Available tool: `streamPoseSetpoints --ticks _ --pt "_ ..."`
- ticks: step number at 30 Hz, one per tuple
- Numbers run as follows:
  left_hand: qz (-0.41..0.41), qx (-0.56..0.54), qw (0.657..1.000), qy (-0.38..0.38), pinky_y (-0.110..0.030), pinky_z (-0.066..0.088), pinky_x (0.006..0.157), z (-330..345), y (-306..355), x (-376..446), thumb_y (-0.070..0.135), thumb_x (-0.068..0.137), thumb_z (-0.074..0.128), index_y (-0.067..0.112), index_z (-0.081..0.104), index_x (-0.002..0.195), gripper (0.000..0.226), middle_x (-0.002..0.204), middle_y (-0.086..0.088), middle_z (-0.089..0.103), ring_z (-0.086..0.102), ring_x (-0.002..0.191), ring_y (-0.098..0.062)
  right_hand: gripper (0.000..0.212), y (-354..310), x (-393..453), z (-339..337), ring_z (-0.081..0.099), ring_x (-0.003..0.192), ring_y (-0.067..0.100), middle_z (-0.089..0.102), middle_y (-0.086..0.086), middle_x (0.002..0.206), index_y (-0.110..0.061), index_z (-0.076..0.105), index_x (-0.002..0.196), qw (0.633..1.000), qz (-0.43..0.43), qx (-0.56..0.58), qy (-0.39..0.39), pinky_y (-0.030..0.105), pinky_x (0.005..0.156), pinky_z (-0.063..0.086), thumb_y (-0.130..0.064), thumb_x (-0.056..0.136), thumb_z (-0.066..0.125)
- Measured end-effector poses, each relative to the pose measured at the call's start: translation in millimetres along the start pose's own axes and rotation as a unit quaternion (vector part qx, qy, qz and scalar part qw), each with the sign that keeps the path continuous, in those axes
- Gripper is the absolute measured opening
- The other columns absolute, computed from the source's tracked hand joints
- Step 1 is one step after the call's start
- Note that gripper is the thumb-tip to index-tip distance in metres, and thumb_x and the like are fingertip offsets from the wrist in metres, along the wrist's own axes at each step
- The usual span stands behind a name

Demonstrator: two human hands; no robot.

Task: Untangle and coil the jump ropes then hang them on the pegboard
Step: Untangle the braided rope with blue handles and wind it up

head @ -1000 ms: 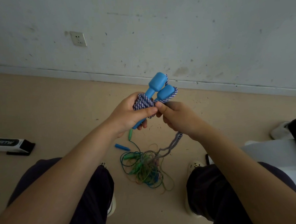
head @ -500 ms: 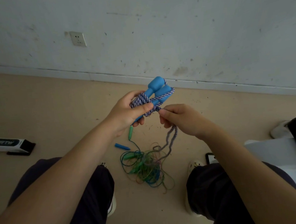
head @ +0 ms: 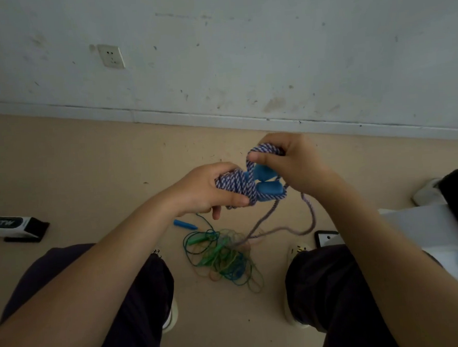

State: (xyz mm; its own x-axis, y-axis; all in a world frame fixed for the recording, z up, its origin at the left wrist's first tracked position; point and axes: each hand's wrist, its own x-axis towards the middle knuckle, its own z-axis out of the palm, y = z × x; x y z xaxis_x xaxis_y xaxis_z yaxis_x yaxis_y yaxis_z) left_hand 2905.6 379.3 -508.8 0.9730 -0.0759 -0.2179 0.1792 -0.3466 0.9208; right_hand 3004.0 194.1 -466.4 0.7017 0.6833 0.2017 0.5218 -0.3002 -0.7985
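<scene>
My left hand grips a purple-and-white braided jump rope wound in several turns around its two blue handles. My right hand pinches a loop of that rope just above the handle ends. The loose tail of the braided rope hangs down to the floor. Below it lies a tangled heap of thin green and blue jump ropes, with one blue handle sticking out to the left. No pegboard is in view.
I stand over a beige floor facing a scuffed white wall with a socket. A white-and-black box lies at the left. White sheets and a dark phone-like object lie at the right, near my right shoe.
My right hand has gone from below the handles up over their ends, carrying a loop of braided rope. The bundle has tipped so the handle ends face me. More slack tail hangs.
</scene>
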Motion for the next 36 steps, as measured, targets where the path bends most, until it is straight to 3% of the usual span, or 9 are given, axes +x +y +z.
streamPoseSetpoints --ticks 3,7,10,13,18,20,24,30,36 --pt "0.001 0.027 1.0 -0.011 -0.025 0.046 0.044 -0.5 4.0 -0.8 0.039 0.072 0.089 0.039 0.065 0.107 0.042 0.073 0.011 0.068 0.058 0.05 -0.014 0.027 5.4 1.3 10.0 0.056 0.065 0.027 0.062 0.017 0.069 0.0 0.069 0.079 0.997 -0.013 -0.071 0.01 0.037 0.061 0.043 -0.026 0.086 0.074" --pt "-0.001 0.013 1.0 0.005 -0.025 0.046 0.045 3.6 5.5 -2.4 0.066 0.064 0.08 0.049 0.069 0.088 0.032 0.066 0.015 0.066 0.056 0.048 -0.014 0.028 11.7 4.6 17.6 0.053 0.065 0.012 0.061 0.005 0.07 -0.007 0.068 0.077 0.993 -0.003 -0.116 0.021 0.033 0.062 0.042 -0.033 0.085 0.074" --pt "0.01 0.011 1.0 0.016 -0.028 0.047 0.043 5.0 5.3 -3.1 0.064 0.066 0.081 0.04 0.071 0.093 0.037 0.067 0.011 0.067 0.056 0.046 -0.015 0.02 16.3 5.2 15.7 0.05 0.061 0.0 0.056 -0.006 0.07 -0.021 0.064 0.086 0.994 0.039 -0.103 0.022 0.017 0.055 0.037 -0.035 0.082 0.077" --pt "0.013 0.009 0.999 0.029 -0.026 0.045 0.039 6.4 5.7 -3.8 0.059 0.063 0.084 0.037 0.072 0.096 0.042 0.067 0.009 0.067 0.054 0.043 -0.012 0.024 19.8 4.9 14.3 0.047 0.061 -0.003 0.056 -0.007 0.075 -0.024 0.057 0.089 0.996 0.062 -0.067 0.012 0.012 0.055 0.038 -0.033 0.082 0.077" --pt "0.018 0.0 0.996 0.089 -0.026 0.042 0.037 3.4 5.5 -2.7 0.061 0.059 0.083 0.03 0.073 0.099 0.052 0.073 -0.004 0.071 0.054 0.04 -0.019 0.013 18.9 3.5 26.2 0.057 0.075 0.007 0.063 -0.006 0.084 -0.024 0.063 0.084 0.996 0.08 -0.039 0.01 0.027 0.07 0.047 -0.032 0.094 0.063" --pt "0.017 -0.013 0.993 0.116 -0.026 0.041 0.036 2.0 5.2 -1.9 0.061 0.061 0.085 0.028 0.072 0.101 0.053 0.075 -0.005 0.073 0.054 0.04 -0.019 0.015 17.5 1.8 29.3 0.06 0.075 0.009 0.065 -0.005 0.085 -0.02 0.066 0.085 0.993 0.102 0.046 0.035 0.032 0.071 0.051 -0.034 0.093 0.066" --pt "0.01 -0.079 0.988 0.134 -0.022 0.036 0.033 6.7 4.0 -0.8 0.057 0.065 0.084 0.026 0.072 0.1 0.048 0.068 -0.001 0.072 0.052 0.036 -0.015 0.021 16.8 1.7 34.9 0.064 0.07 0.008 0.066 -0.004 0.084 -0.021 0.063 0.086 0.975 0.13 0.153 0.1 0.029 0.066 0.057 -0.038 0.086 0.074" --pt "-0.028 -0.159 0.987 0.027 -0.02 0.035 0.034 -0.3 1.9 -3.0 0.053 0.074 0.079 0.021 0.065 0.107 0.048 0.073 -0.008 0.073 0.052 0.037 -0.016 0.021 14.3 2.2 37.8 0.059 0.062 -0.002 0.063 -0.011 0.075 -0.028 0.062 0.087 0.985 0.093 0.084 0.122 0.017 0.057 0.049 -0.049 0.09 0.065" --pt "-0.019 -0.136 0.99 -0.033 -0.025 0.043 0.038 -2.3 1.9 -3.5 0.057 0.073 0.075 0.015 0.06 0.113 0.06 0.077 -0.012 0.073 0.055 0.041 -0.019 0.026 9.2 1.3 31.8 0.056 0.062 -0.001 0.064 -0.007 0.074 -0.021 0.066 0.085 0.995 0.051 0.035 0.082 0.015 0.056 0.046 -0.045 0.093 0.062"
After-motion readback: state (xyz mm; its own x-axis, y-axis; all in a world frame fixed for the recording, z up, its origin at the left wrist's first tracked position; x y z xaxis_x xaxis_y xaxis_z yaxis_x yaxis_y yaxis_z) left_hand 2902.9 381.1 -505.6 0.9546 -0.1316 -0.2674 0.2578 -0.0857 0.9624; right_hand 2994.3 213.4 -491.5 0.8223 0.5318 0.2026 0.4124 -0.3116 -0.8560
